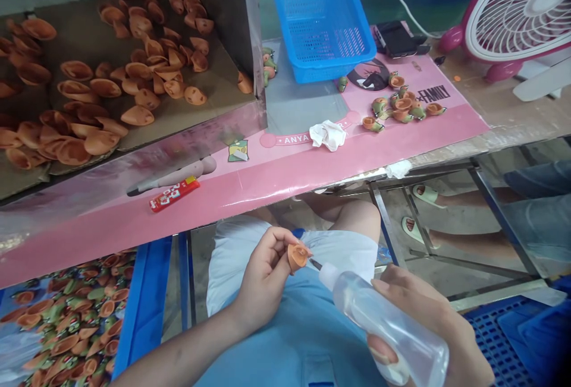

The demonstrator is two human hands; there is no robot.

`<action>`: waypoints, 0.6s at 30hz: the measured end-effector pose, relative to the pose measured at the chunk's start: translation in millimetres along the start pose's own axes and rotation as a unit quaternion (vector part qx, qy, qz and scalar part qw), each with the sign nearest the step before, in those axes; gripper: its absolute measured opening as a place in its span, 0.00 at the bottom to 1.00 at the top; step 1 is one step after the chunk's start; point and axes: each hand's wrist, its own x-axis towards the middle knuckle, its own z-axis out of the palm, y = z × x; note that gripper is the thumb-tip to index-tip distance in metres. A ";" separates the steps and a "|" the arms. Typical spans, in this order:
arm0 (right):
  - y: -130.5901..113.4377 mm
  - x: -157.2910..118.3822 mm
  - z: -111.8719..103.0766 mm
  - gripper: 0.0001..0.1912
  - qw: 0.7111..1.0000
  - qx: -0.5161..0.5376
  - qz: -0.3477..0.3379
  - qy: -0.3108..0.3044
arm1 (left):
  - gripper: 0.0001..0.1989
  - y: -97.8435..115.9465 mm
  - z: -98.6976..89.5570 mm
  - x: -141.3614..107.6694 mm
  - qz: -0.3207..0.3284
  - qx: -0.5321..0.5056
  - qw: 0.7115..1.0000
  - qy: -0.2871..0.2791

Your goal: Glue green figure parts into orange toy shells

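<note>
Pinched between the fingers of my left hand (266, 274) is a small orange clay piece (297, 257), hollow like a tiny cup. My right hand (428, 315) is wrapped round a clear squeeze bottle (388, 321) with a white collar and a thin dark nozzle. The bottle is tilted, its nozzle tip beside the rim of the clay piece; whether it touches I cannot tell. Both hands are above my lap. What liquid the bottle holds, if any, is hard to make out.
A box (223, 87) of bare orange clay pieces stands at left on the pink mat (250, 182). Green-painted pieces (401, 104) lie near a blue basket (321, 24), a crumpled tissue (328, 135) and a fan (521, 12). A blue tray (143, 298) of painted pieces sits lower left. Another person's legs (473, 214) show at right.
</note>
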 end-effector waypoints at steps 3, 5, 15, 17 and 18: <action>0.1 -1.4 -0.3 0.13 1.000 0.017 -0.010 -0.007 | 0.01 -0.4 -0.2 -1.1 0.001 0.001 1.000 0.004; 0.7 -2.2 -1.1 0.12 0.999 0.022 -0.027 -0.012 | 0.01 -1.4 -0.5 -1.8 0.004 0.001 1.000 0.005; -1.3 0.6 4.1 0.11 0.999 0.025 -0.030 -0.001 | 0.01 -1.8 -1.8 -3.2 0.014 -0.019 1.000 -0.017; -1.5 4.0 2.1 0.10 0.999 0.029 -0.038 -0.020 | 0.01 -1.8 -1.9 -3.9 0.016 -0.021 1.000 -0.014; -1.5 5.5 0.6 0.10 0.998 0.031 -0.044 -0.029 | 0.01 -1.9 -1.9 -4.2 0.018 -0.020 1.000 -0.013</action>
